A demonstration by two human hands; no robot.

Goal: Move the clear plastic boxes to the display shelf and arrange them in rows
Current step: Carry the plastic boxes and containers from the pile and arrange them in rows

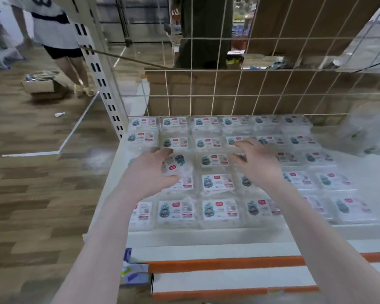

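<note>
The left hand (150, 170) curls round a clear plastic box (173, 165), tilted, its white label showing a teal cartoon figure and a red tag — held just above the shelf's left side. The right hand (258, 163) hovers spread, fingers straight, holding nothing. Beneath, identical labelled boxes (219, 208) lie flat in neat rows on the white display shelf (206, 236) — a wire grid panel (228, 93) behind.
</note>
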